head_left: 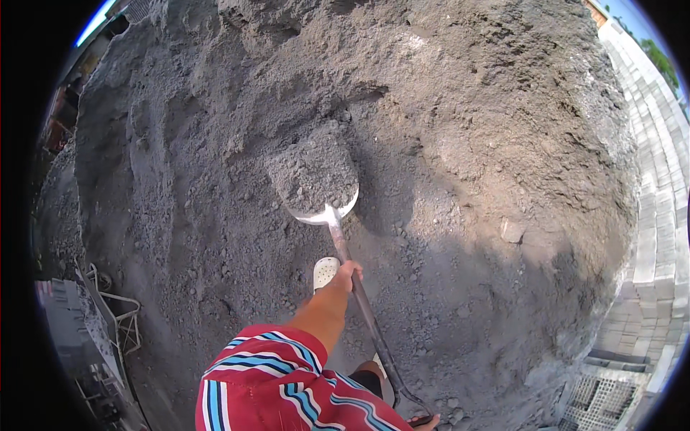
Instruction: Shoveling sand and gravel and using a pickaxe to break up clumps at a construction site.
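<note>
A shovel [368, 316] slants from the lower right up to the middle of the view. Its pale blade [347, 206] is heaped with grey, gritty sand [316, 169] and lies against the foot of a big pile. My left hand [348, 274] is wrapped round the shaft a little below the blade, the arm stretched forward from a red striped sleeve. At the lower edge my right hand [425, 422] is closed on the handle end of the shovel, only partly in view.
The grey-brown sand pile [474, 79] rises ahead, with a loose lump [512, 230] at right. A white clog [325, 273] shows on my foot beside the shaft. A wheelbarrow [118, 312] stands at left. Stacked grey blocks [650, 194] line the right side, near a pale lattice crate [602, 399].
</note>
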Tool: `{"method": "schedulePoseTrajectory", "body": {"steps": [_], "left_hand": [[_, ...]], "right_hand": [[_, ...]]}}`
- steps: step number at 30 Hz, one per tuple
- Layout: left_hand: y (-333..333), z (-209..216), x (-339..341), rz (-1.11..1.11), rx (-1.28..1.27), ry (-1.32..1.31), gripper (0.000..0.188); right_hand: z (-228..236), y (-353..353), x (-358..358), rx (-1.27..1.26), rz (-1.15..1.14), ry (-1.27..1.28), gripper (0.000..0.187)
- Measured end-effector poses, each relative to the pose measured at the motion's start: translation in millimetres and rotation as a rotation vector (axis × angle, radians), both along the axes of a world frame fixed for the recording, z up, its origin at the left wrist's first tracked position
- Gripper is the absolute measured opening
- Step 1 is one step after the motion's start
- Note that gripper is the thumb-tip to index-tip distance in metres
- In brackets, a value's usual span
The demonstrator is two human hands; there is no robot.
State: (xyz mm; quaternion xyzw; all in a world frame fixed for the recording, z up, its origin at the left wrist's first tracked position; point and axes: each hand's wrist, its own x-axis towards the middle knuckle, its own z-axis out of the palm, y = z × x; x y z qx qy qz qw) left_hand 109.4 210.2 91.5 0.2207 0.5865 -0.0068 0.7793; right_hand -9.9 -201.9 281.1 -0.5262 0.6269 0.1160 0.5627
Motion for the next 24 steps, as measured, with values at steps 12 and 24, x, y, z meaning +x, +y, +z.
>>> {"method": "schedulePoseTrajectory", "body": {"steps": [12,24], "left_hand": [[-366,94,-143,0.339,-0.359,-0.162,0.012],[-503,105,-406,1.172,-0.550,-0.358,0.011]], "right_hand": [[178,-390,28,-0.150,0.569,-0.194,0.032],[231,-272,39,0.033,1.178,-0.544,0.044]]}}
